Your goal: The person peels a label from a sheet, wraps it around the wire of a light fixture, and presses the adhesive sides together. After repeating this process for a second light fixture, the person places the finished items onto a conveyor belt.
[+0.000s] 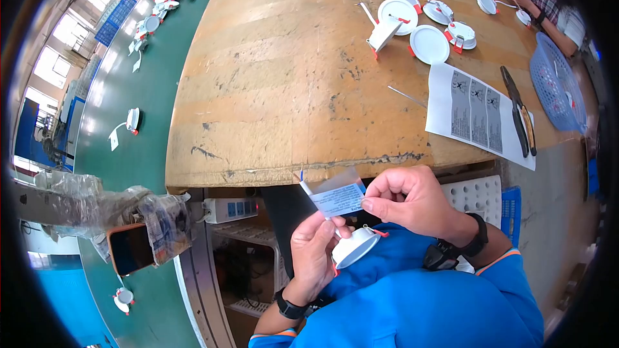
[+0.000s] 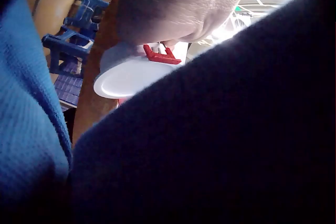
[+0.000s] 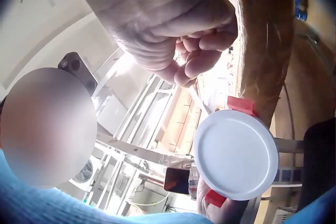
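My left hand holds a white round downlight with red spring clips by its short white cable, thumb and fingers pinching close above the housing. Bare wire ends stick out at the cable's top. A printed, partly see-through label lies against the cable. At the label's right edge, my right hand pinches it between thumb and curled fingers. The right wrist view shows the flat white face of the downlight below the right hand. In the left wrist view a dark sleeve or strap covers much of the picture.
On the wooden table are several downlights, a label sheet, and scissors. A blue basket stands at its right, near another person's arm. Left runs a green conveyor with more downlights; a phone is mounted beside it.
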Motion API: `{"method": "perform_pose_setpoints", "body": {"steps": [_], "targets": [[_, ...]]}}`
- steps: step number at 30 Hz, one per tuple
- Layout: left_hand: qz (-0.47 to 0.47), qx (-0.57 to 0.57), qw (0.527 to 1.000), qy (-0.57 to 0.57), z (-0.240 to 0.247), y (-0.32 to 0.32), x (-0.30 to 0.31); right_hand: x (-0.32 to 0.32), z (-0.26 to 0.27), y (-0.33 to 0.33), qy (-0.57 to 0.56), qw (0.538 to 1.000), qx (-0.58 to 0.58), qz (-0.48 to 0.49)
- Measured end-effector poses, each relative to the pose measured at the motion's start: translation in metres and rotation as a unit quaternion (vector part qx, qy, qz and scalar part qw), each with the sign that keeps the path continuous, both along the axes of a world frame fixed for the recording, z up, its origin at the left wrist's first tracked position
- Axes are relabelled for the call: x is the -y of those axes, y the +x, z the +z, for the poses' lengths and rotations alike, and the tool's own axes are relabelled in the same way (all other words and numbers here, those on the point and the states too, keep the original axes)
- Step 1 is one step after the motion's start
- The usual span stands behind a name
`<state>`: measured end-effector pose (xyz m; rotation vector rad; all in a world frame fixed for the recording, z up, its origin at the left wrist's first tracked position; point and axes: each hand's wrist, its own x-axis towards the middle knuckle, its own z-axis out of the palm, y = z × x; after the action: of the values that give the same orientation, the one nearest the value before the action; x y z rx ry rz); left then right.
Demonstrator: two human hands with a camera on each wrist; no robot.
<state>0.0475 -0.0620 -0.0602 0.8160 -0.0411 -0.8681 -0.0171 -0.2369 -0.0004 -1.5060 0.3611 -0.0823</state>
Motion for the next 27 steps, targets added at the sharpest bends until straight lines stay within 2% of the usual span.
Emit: {"method": "perform_pose_setpoints", "body": {"steps": [12, 15, 18, 21, 25, 27], "targets": [[0.018, -0.004, 1.000, 0.009, 0.002, -0.002, 0.001, -0.003, 0.004, 0.003, -0.009, 1.000, -0.010, -0.006], [0.020, 0.003, 0.999, 0.034, 0.006, -0.002, 0.003, -0.005, 0.007, 0.002, -0.059, 0.998, -0.021, 0.000], [0.038, -0.035, 0.999, -0.001, -0.002, -0.001, 0.001, -0.007, 0.009, 0.000, -0.171, 0.984, 0.051, 0.024], [0.081, 0.016, 0.996, 0.034, -0.005, -0.001, 0.002, -0.006, 0.009, -0.003, -0.260, 0.957, 0.124, 0.043], [0.040, 0.050, 0.998, -0.001, 0.005, 0.000, -0.007, 0.004, 0.006, -0.012, -0.160, 0.981, 0.101, 0.039], [0.015, 0.024, 1.000, 0.005, 0.008, -0.003, -0.008, 0.012, 0.001, -0.019, -0.152, 0.983, 0.084, 0.055]]}}
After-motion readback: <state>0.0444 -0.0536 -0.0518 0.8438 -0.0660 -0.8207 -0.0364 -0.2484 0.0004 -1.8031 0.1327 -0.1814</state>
